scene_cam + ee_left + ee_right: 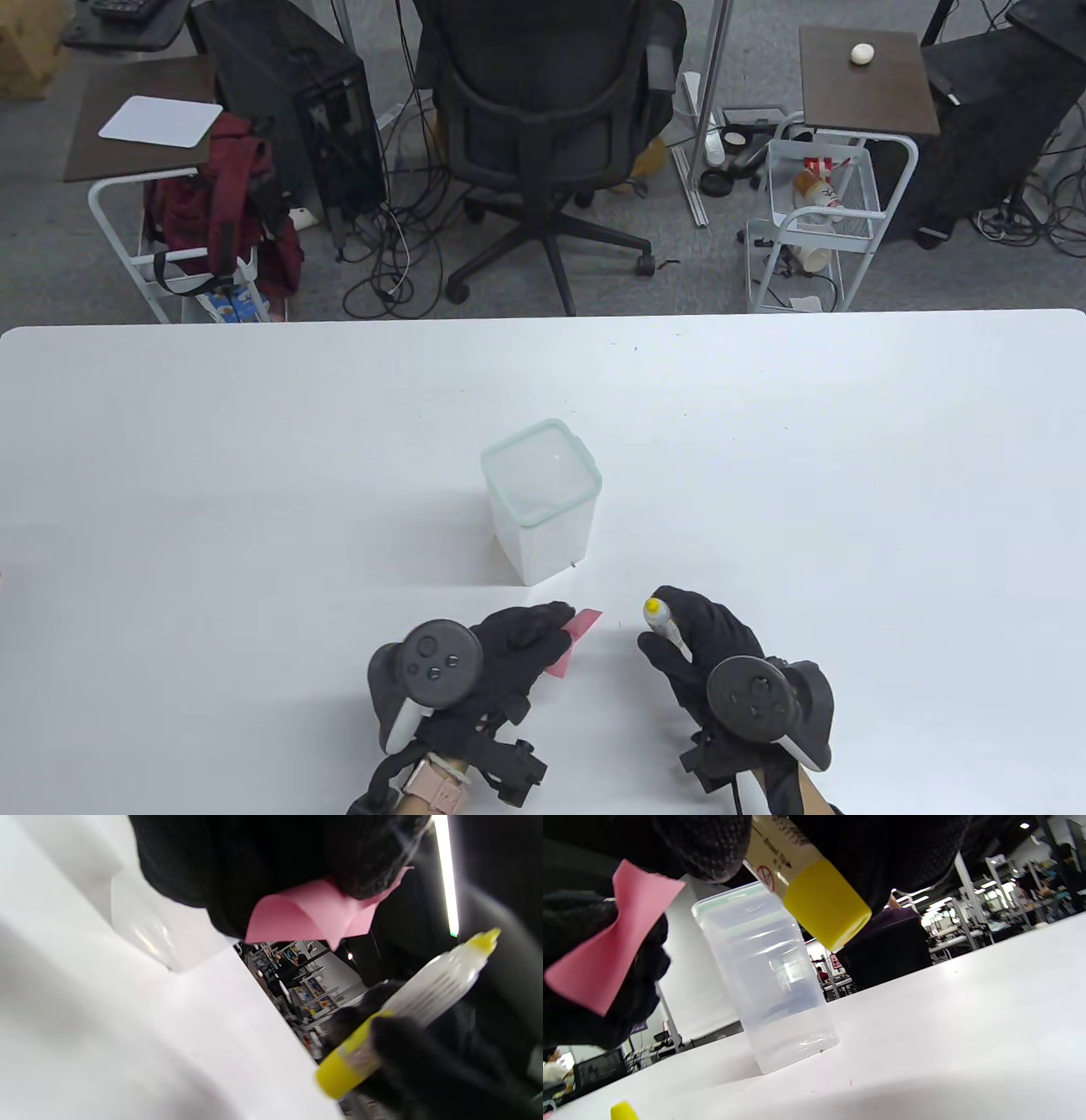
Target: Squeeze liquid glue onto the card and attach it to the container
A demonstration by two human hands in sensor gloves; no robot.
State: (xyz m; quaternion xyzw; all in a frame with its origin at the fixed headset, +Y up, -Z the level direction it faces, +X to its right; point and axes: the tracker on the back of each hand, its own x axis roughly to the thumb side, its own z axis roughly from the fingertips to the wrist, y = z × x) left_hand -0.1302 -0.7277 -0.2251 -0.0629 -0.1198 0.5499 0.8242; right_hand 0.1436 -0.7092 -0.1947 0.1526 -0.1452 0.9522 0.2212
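A clear plastic container point(543, 501) with its lid on stands upright at the table's middle; it shows too in the right wrist view point(768, 976). My left hand point(501, 649) pinches a pink card point(573, 641) just in front of the container, held off the table point(314, 912) point(606, 955). My right hand point(704, 641) grips a glue bottle point(660, 620) with a yellow nozzle and yellow base point(407, 1014) point(806, 887), nozzle up, a short way right of the card. The two do not touch.
A small yellow cap point(623, 1110) lies on the white table point(254, 475) near my hands. Beyond the far edge stand an office chair point(551, 127), a computer tower, two side tables and a wire cart point(814, 221).
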